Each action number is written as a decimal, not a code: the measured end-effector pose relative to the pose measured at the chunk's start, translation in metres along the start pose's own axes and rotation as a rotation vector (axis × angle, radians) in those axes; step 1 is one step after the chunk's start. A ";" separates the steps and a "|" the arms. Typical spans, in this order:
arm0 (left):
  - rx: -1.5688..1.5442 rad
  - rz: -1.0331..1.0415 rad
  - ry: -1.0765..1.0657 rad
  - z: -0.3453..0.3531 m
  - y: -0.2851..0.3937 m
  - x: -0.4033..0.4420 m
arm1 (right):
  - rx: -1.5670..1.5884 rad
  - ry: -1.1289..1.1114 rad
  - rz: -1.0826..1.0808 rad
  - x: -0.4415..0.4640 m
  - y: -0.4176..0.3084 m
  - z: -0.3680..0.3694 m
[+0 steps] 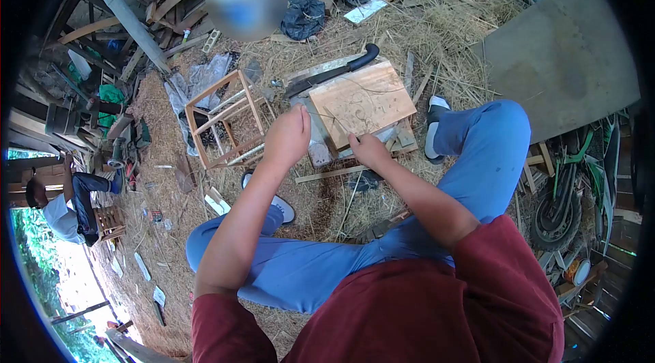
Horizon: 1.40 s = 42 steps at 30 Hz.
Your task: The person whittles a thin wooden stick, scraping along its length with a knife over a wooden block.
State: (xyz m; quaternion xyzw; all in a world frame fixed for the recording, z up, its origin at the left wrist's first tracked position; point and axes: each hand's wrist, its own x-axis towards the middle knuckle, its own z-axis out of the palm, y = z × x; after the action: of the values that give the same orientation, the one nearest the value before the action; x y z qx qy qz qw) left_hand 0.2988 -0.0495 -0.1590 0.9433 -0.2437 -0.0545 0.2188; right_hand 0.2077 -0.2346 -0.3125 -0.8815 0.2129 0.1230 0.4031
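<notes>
Working above the board, both hands meet around a fine strand that seems to run between them, though it is too thin to follow for its whole length. The left hand is raised over the near left corner of the board, its fingers curled closed; whether they grip the strand cannot be told. The right hand is at the board's near edge, thumb and fingers drawn together, seemingly pinching the strand's lower end.

The board lies flat on the bench, covering much of its top and reaching towards its right edge. Thin curled lines show on the board's face; loose strand or marks, they are too faint to say. The machete lies along the bench's far edge, handle towards the far right corner, out of both hands.

Left of the bench, just beside it, the frame sits on the ground, its slim bars already joined into an open box shape. No panel shows across its open sides, and whether its joints are complete is hidden by distance. The board is cut to a flat, straight-edged piece and is apart from the frame. The handwork on the strand looks partway along, as a judgement: both hands are at it, and no finished piece of it can be made out.
</notes>
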 end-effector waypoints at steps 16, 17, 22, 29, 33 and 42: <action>0.080 -0.057 -0.029 -0.014 0.008 -0.010 | 0.664 -0.149 -0.217 -0.023 -0.078 -0.009; 0.056 -0.055 -0.008 -0.012 0.009 -0.012 | 0.667 -0.152 -0.213 -0.028 -0.080 -0.008; 0.106 -0.046 0.010 -0.007 0.014 -0.014 | 0.662 -0.065 -0.279 -0.046 -0.096 -0.015; 0.168 0.014 0.019 -0.001 0.013 -0.008 | 0.674 0.032 -0.345 -0.035 -0.090 0.001; 0.147 0.014 -0.005 -0.003 0.014 -0.005 | 0.588 0.023 -0.342 -0.034 -0.090 -0.005; 0.055 -0.018 0.019 0.003 0.010 -0.006 | 0.441 0.075 -0.242 -0.034 -0.084 -0.004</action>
State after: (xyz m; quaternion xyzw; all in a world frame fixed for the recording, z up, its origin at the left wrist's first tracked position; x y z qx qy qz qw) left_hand 0.2880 -0.0559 -0.1575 0.9516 -0.2343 -0.0406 0.1947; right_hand 0.2180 -0.1796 -0.2413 -0.7952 0.1424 -0.0082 0.5894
